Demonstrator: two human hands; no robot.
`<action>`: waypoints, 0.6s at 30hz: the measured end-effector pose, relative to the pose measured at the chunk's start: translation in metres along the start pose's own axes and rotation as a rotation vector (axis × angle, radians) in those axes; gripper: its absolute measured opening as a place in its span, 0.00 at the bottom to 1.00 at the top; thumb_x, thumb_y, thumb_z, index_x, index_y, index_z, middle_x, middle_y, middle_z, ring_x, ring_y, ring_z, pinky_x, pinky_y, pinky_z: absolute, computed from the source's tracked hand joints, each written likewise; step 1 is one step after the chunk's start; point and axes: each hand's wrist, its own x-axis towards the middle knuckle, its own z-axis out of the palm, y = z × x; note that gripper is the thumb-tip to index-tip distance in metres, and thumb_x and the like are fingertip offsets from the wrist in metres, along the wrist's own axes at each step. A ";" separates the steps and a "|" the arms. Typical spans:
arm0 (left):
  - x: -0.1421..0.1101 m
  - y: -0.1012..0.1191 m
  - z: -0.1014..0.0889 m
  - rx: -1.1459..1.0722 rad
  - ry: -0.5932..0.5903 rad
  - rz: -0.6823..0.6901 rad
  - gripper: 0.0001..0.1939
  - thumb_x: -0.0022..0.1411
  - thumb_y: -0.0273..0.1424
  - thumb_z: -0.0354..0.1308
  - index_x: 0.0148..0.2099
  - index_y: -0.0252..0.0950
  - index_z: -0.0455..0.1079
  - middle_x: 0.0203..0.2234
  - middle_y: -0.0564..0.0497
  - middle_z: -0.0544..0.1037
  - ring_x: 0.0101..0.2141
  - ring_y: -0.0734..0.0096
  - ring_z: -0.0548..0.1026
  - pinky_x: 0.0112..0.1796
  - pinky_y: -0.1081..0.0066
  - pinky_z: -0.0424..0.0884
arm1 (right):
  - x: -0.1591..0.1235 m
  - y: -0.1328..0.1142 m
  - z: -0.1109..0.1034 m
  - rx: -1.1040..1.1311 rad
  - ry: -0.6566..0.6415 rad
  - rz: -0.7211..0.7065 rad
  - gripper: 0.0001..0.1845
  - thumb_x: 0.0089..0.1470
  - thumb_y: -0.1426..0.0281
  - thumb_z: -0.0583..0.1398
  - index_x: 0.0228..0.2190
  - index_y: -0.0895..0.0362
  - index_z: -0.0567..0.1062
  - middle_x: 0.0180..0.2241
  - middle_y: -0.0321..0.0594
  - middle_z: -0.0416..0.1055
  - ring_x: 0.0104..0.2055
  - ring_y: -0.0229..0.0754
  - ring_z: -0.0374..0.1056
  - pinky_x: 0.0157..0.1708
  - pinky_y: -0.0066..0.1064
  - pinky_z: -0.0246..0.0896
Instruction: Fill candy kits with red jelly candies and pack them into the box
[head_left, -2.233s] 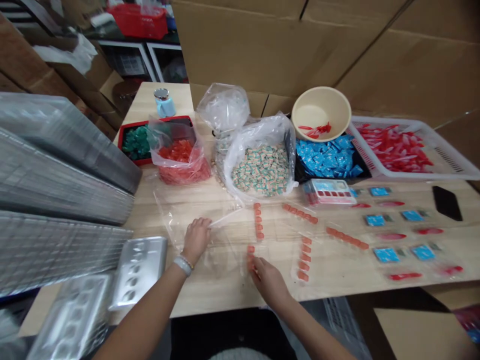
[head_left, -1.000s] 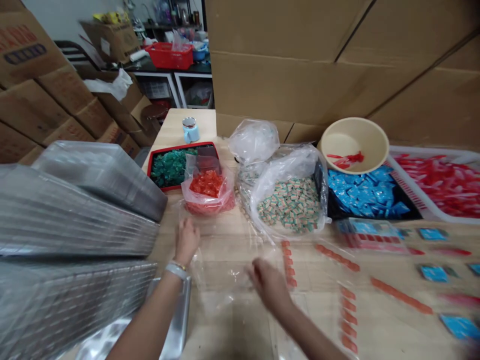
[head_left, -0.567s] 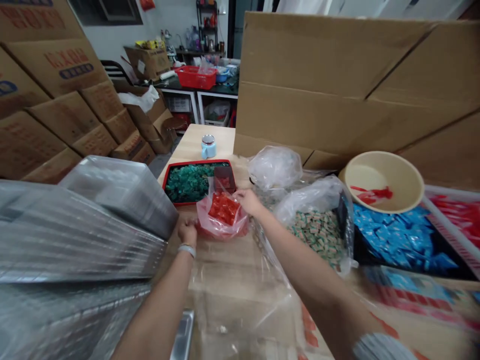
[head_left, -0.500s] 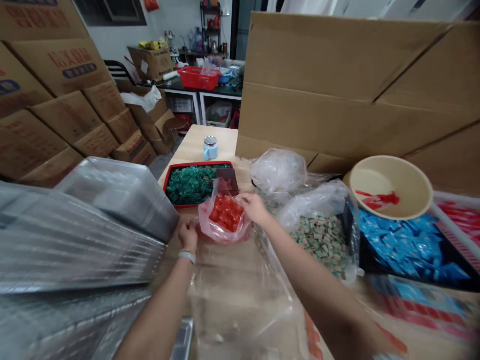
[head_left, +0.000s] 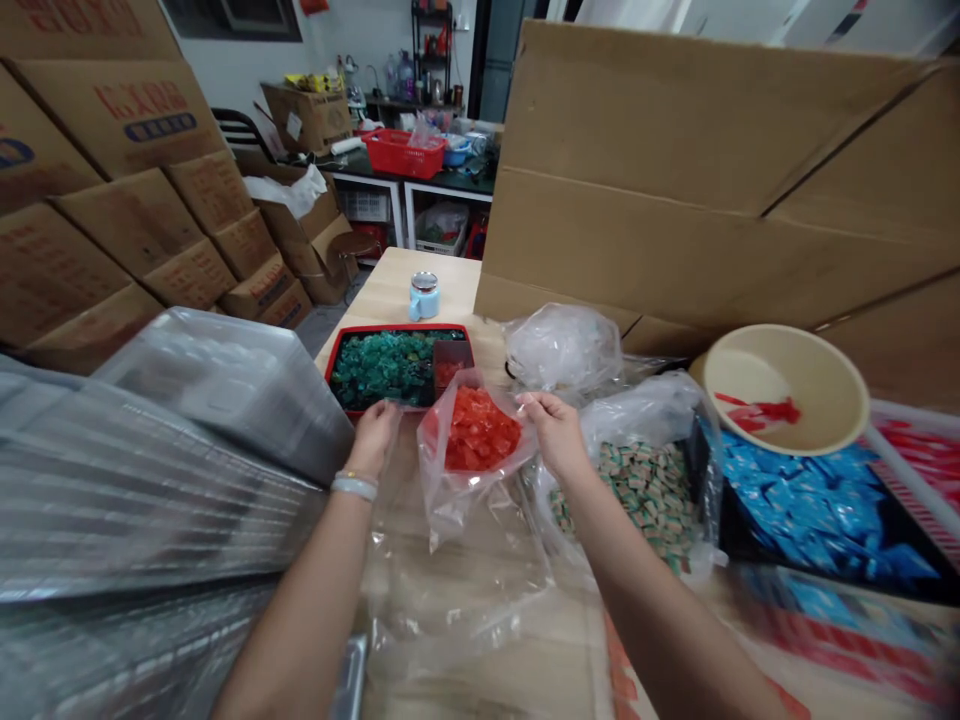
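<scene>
A clear plastic bag (head_left: pixel 446 505) of small red-wrapped packets (head_left: pixel 482 430) lies open on the table between my hands. My right hand (head_left: pixel 553 425) pinches the bag's rim on its right side. To the left, my left hand (head_left: pixel 375 437) is closed on thin clear plastic film, apparently an edge of the bag; blur hides exactly where it grips. Just beyond the bag is a red-rimmed black tray (head_left: pixel 328 372) of green-wrapped packets (head_left: pixel 386 365), with a small dark box (head_left: pixel 453 352) in its right end holding some red pieces.
A light blue mug (head_left: pixel 424 297) stands behind the tray. Silvery bubble-wrap (head_left: pixel 150 480) rises at left. On the right are a bag of small beige-green packets (head_left: pixel 649 490), a cream basin (head_left: pixel 787 370) and blue packets (head_left: pixel 817 500). A cardboard sheet (head_left: pixel 637 190) stands behind.
My left hand has moved forward, up beside the tray. My right hand has shifted slightly right. The bag's mouth is spread wider, its near edge pulled out toward me.
</scene>
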 end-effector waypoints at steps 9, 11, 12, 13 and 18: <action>-0.111 0.080 0.059 1.014 -0.573 0.689 0.15 0.55 0.20 0.42 0.39 0.32 0.69 0.35 0.45 0.74 0.37 0.71 0.71 0.40 0.73 0.65 | 0.002 -0.023 0.008 -0.680 0.021 -0.329 0.13 0.48 0.71 0.49 0.30 0.61 0.72 0.29 0.43 0.69 0.33 0.41 0.63 0.35 0.32 0.56; -0.103 0.069 0.079 1.221 -0.573 0.589 0.14 0.54 0.18 0.44 0.38 0.25 0.69 0.35 0.38 0.74 0.39 0.62 0.71 0.41 0.66 0.64 | -0.006 -0.033 0.019 -0.823 0.052 -0.465 0.14 0.49 0.72 0.47 0.35 0.60 0.70 0.36 0.46 0.68 0.40 0.42 0.62 0.40 0.32 0.56; -0.097 0.061 0.086 1.264 -0.543 0.559 0.12 0.53 0.19 0.46 0.38 0.22 0.69 0.36 0.35 0.73 0.41 0.57 0.70 0.42 0.63 0.63 | -0.009 -0.035 0.025 -0.912 -0.006 -0.499 0.15 0.50 0.73 0.47 0.36 0.60 0.69 0.38 0.46 0.68 0.42 0.41 0.61 0.42 0.31 0.55; -0.091 0.053 0.090 1.279 -0.506 0.540 0.12 0.52 0.19 0.48 0.39 0.21 0.68 0.37 0.33 0.72 0.43 0.54 0.68 0.42 0.59 0.62 | -0.012 -0.035 0.031 -1.010 -0.106 -0.487 0.15 0.51 0.74 0.46 0.37 0.59 0.69 0.38 0.46 0.68 0.43 0.41 0.61 0.42 0.31 0.55; -0.076 0.023 0.085 1.300 -0.393 0.460 0.12 0.58 0.25 0.46 0.43 0.27 0.65 0.40 0.41 0.71 0.42 0.62 0.68 0.41 0.57 0.64 | -0.014 -0.006 0.046 -1.326 -0.422 -0.193 0.15 0.51 0.77 0.46 0.35 0.60 0.70 0.41 0.52 0.68 0.41 0.44 0.65 0.38 0.35 0.59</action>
